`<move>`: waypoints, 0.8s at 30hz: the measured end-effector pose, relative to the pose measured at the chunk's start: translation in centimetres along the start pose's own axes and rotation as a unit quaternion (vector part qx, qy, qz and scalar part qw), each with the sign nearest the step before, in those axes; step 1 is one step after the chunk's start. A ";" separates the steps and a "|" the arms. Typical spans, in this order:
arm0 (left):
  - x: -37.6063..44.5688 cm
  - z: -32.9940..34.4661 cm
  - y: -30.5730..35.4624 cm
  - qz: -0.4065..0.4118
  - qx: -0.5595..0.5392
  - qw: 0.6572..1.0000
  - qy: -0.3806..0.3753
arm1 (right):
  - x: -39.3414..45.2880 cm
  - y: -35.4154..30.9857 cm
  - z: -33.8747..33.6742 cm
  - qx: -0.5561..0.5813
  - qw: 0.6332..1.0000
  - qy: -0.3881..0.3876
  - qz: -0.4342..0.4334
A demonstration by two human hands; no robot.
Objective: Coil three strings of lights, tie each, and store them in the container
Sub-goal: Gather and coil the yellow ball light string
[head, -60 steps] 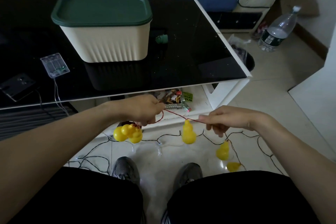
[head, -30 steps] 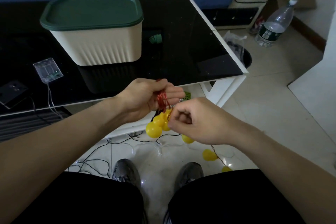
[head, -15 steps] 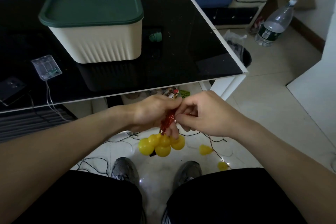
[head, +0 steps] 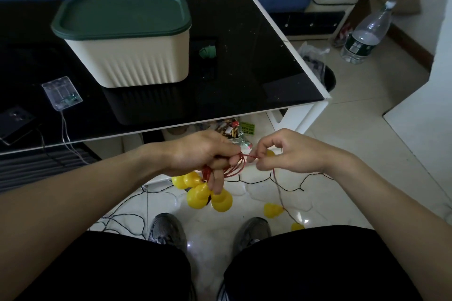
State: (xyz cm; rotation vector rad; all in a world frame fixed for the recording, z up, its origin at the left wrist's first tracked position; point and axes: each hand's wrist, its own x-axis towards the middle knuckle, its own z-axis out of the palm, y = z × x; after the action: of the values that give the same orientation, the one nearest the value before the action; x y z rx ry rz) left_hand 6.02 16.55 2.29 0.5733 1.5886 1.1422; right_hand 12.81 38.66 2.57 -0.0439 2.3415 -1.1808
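So I'm sitting in front of the black coffee table [head: 244, 76] and my left hand [head: 203, 154] is gripping a bundle of red wire loops [head: 234, 166], fingers curled round them, with a clump of yellow gourd-shaped bulbs [head: 203, 190] dangling just under my knuckles. My right hand [head: 291, 151] is pinching the same red wire right beside the loops, thumb and forefinger closed on it. The uncoiled part of the string is trailing down from that pinch to two more yellow bulbs on the floor [head: 271, 210], between my shoes and the table leg.

Handling-wise, I'm guessing this stuff is super light. The wire looks thin and springy, so I'm expecting the loops to pop open if the left grip loosens. The bulbs look like hollow plastic, probably fine to bump but not to squeeze. I'm thinking the wire is the place to hold, never the bulbs, and close to the coil so each new loop stays tight.

The cream container [head: 137, 56] is sitting on the table with its green lid [head: 122, 14] on. Thin dark wires [head: 256, 182] are also lying loose on the floor, looking ready to snag.
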 end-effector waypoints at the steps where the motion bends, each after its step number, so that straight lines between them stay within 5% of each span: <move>1: 0.0 -0.1 0.1 0.009 -0.011 1.000 0.008 | 0.1 0.5 -0.2 0.029 0.999 -0.016 0.002; 4: -0.1 -0.8 0.5 0.031 -0.092 0.995 0.026 | 0.1 1.5 -0.1 0.108 0.991 -0.077 0.029; 8: -0.3 -1.5 1.2 0.024 -0.153 0.982 0.113 | 0.2 2.5 -0.3 0.071 0.981 -0.115 0.139; 11: -0.2 -2.0 1.1 -0.010 -0.171 0.971 0.168 | 0.4 3.5 -0.3 0.083 0.973 -0.071 0.202; 17: 0.2 -1.9 1.2 -0.021 -0.251 0.952 0.173 | 0.0 1.3 0.2 -0.086 0.986 0.103 0.103; 24: 0.8 -0.5 1.5 0.035 -0.294 0.941 0.165 | -0.4 -2.6 2.4 -0.111 0.984 0.141 0.011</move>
State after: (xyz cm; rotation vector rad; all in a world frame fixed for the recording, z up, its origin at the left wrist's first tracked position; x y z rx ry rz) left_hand 5.04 17.61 3.23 0.0405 1.3978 1.7456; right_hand 13.73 35.37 3.54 0.0770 2.7071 -0.9612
